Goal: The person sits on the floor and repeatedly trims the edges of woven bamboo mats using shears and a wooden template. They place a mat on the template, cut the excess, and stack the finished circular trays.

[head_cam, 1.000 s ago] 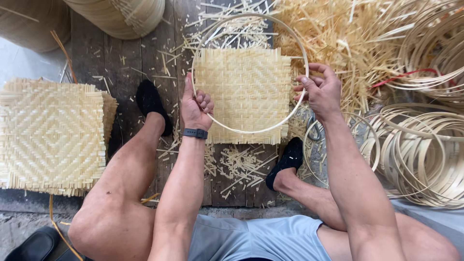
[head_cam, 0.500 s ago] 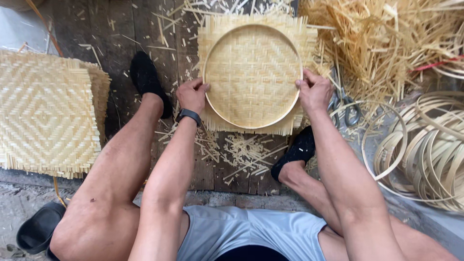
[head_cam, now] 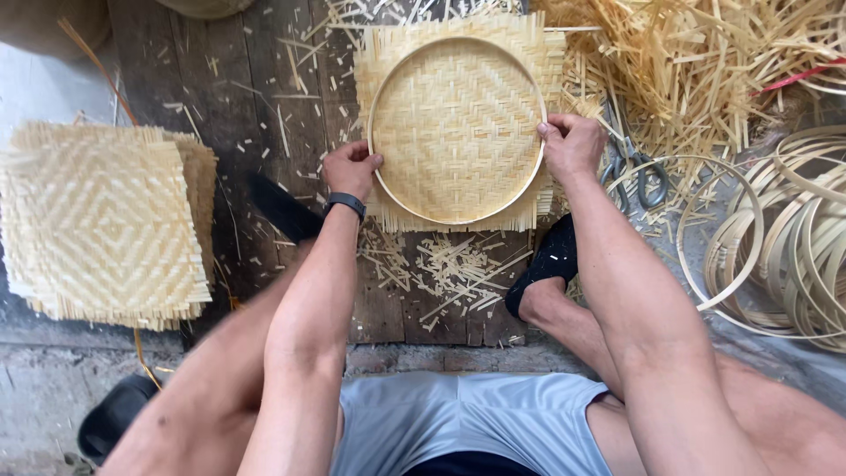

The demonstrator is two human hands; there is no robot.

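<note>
To my far left a stack of woven mats point(head_cam: 101, 225) lies on the wooden floor point(head_cam: 220, 97). My left hand point(head_cam: 351, 169) closes its grip on the left edge of the bamboo hoop point(head_cam: 381, 92), which lies on a square woven mat point(head_cam: 458, 119) between my feet. My right hand point(head_cam: 571, 145) clamps the hoop's right edge, fingers curled tight. Scissors point(head_cam: 634, 167) lie just beside that hand, with loose bamboo rings point(head_cam: 784, 238) farther right.

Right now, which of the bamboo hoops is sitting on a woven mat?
The hoop between the left hand and right hand, pressed onto the square woven mat. The other hoops lie loose in a pile at the right.
</note>
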